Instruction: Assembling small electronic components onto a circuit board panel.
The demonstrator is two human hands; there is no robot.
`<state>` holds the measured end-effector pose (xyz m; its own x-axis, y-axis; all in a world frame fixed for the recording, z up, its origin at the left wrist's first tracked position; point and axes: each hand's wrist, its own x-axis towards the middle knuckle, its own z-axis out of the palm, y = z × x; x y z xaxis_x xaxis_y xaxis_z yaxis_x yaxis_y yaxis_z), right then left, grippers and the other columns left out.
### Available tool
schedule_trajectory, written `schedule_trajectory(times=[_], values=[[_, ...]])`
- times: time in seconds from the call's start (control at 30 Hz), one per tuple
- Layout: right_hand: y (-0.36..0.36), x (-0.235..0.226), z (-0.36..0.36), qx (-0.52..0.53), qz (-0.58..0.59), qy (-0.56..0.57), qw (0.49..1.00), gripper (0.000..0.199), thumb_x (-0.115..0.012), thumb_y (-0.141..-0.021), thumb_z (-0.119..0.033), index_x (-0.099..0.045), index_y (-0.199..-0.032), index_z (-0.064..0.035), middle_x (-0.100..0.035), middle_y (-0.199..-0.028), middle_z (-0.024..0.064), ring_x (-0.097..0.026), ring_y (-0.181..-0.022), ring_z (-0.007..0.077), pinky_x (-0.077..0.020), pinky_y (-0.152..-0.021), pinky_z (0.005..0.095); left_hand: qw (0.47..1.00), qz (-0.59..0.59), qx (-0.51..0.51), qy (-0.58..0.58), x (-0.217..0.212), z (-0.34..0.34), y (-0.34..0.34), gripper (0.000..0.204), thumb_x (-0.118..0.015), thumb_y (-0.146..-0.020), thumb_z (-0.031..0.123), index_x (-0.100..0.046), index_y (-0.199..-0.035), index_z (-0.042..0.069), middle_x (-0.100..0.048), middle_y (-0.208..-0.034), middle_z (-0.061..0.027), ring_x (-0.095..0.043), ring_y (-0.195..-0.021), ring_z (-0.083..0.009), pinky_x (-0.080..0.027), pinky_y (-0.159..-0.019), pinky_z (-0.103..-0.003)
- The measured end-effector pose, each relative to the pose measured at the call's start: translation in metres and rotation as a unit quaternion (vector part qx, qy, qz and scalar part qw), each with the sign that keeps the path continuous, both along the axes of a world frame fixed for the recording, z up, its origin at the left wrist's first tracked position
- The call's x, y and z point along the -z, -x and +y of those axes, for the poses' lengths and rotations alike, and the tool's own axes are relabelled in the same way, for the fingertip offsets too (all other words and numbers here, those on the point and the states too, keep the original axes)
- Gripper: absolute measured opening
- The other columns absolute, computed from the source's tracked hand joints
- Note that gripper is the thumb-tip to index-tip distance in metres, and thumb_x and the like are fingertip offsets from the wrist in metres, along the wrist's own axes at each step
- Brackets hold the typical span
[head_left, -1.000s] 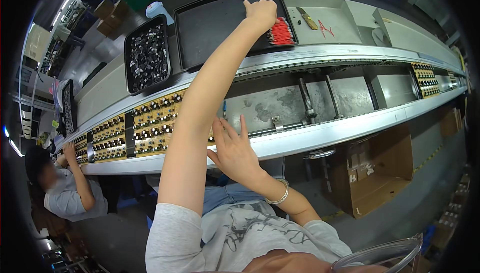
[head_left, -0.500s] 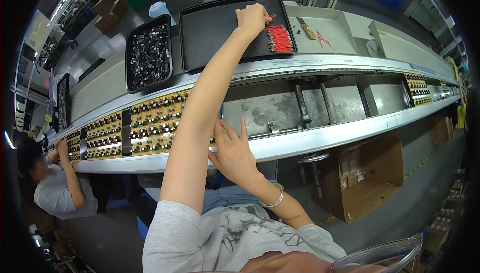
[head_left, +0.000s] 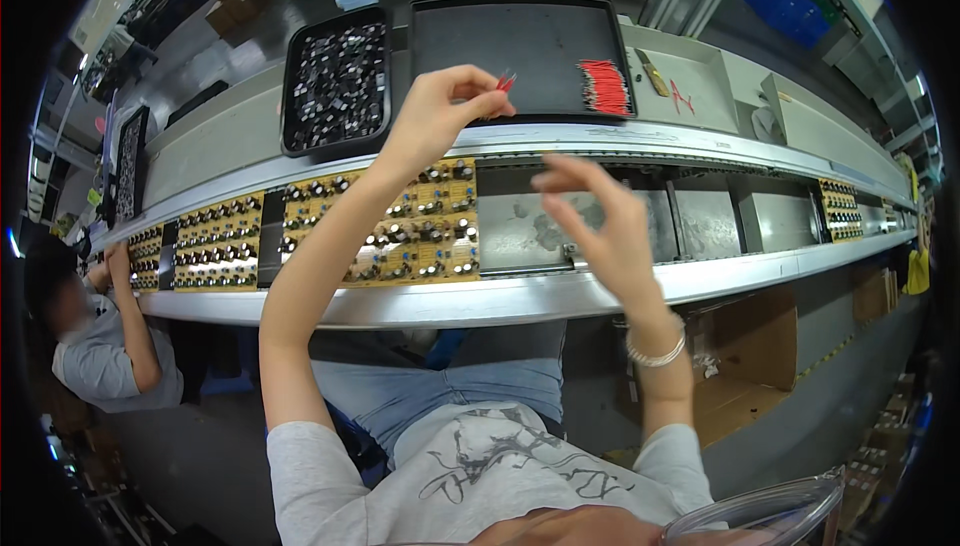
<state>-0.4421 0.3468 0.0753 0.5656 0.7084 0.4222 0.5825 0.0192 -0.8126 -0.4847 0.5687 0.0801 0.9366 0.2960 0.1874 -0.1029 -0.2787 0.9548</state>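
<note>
My left hand (head_left: 445, 106) is raised over the front edge of a shallow black tray (head_left: 500, 41). Its thumb and forefinger pinch a few short red wire leads (head_left: 506, 82) with thin bare ends. More red leads (head_left: 605, 87) lie in a neat row at the tray's right side. My right hand (head_left: 605, 226), a bracelet at the wrist, hovers over the conveyor with thumb and fingers apart and nothing visible in it; it is slightly blurred. Under my left forearm, a yellow circuit board (head_left: 440, 246) with capacitors sits on the rails, partly covered by the arm.
A black bin (head_left: 338, 81) of small black parts stands left of the tray. A yellow-handled knife (head_left: 652, 74) and loose red leads (head_left: 681, 98) lie to the right. More boards (head_left: 220, 246) line the conveyor toward a co-worker (head_left: 110, 336) at left. A cardboard box (head_left: 740, 366) stands below right.
My left hand has come back from the row of red leads toward me, carrying a few. My right hand has lifted off the board's edge and moved right. The view has shifted.
</note>
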Motion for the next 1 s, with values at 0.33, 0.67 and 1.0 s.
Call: schedule_trajectory(times=[0.33,0.67,1.0], values=[[0.002,-0.021,0.116,-0.092,-0.021,0.038,0.995,0.017,-0.069,-0.080,-0.011,-0.066,-0.092,-0.0007,-0.067,-0.082,0.0051,-0.062,-0.073,0.0096,-0.0501,-0.063,0.0217,0.979,-0.087,-0.127,-0.130,0.012,0.029,0.076,0.014,-0.067,-0.080,0.012,-0.067,-0.086,0.000,-0.068,-0.079,-0.0078,-0.064,-0.075,-0.0140,-0.047,-0.072,-0.027],[0.003,0.002,0.122,-0.131,-0.108,-0.001,0.985,0.007,-0.068,-0.077,-0.004,-0.065,-0.080,0.0011,-0.063,-0.078,0.0076,-0.061,-0.072,0.0149,-0.0483,-0.065,0.0272,0.985,-0.066,-0.103,-0.123,0.034,0.037,0.094,0.015,-0.067,-0.080,0.014,-0.066,-0.083,-0.001,-0.068,-0.077,-0.0097,-0.063,-0.069,-0.0163,-0.047,-0.068,-0.029],[-0.021,0.047,0.122,-0.051,-0.039,0.082,0.995,0.008,-0.065,-0.081,-0.004,-0.060,-0.083,0.0023,-0.062,-0.078,0.0078,-0.063,-0.074,0.0161,-0.0508,-0.070,0.0266,0.992,-0.009,-0.106,0.066,0.027,0.046,0.101,0.015,-0.065,-0.084,0.013,-0.065,-0.088,-0.001,-0.068,-0.079,-0.0060,-0.063,-0.077,-0.0106,-0.048,-0.073,-0.025]])
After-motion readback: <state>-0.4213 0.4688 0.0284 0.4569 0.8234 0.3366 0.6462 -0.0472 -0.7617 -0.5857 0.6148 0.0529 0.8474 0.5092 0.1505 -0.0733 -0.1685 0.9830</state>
